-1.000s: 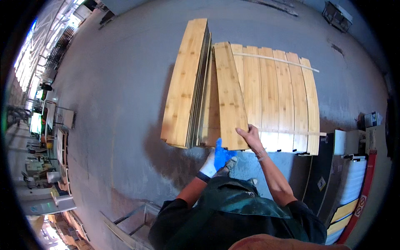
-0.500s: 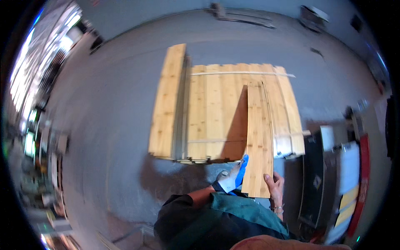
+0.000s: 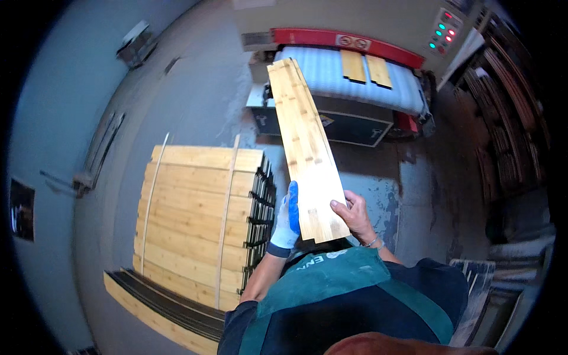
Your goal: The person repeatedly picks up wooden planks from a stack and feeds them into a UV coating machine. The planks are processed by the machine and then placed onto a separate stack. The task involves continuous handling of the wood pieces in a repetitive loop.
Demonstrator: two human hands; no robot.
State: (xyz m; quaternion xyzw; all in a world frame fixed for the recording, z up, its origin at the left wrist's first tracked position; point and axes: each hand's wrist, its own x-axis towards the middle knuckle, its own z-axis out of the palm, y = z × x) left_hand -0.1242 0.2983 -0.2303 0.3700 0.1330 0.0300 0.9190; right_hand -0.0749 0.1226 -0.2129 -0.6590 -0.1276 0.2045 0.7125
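Note:
A long light-wood plank point(image 3: 307, 142) extends away from my body, its near end close to my apron. My left hand point(image 3: 287, 216), in a white and blue glove, grips its left edge near that end. Bare, with a bracelet at the wrist, my right hand point(image 3: 354, 214) holds the opposite edge, thumb on the top face. The plank's far tip overlaps the view of a machine's pale conveyor belt point(image 3: 319, 71); whether it touches the belt I cannot tell. Two shorter-looking plank ends point(image 3: 354, 65) lie on that belt, under the red bar.
On the left stands a stack of planks point(image 3: 195, 195) with thin strips point(image 3: 225, 222) across it and more planks on edge point(image 3: 160, 307) along its near side. A red bar point(image 3: 378, 47) and lit button panel point(image 3: 442, 32) belong to the machine. Dark stacked boards point(image 3: 497, 112) line the right.
My view and body have turned to the right, toward the machine. The plank has come along in both hands, away from the stack, which now lies to my left.

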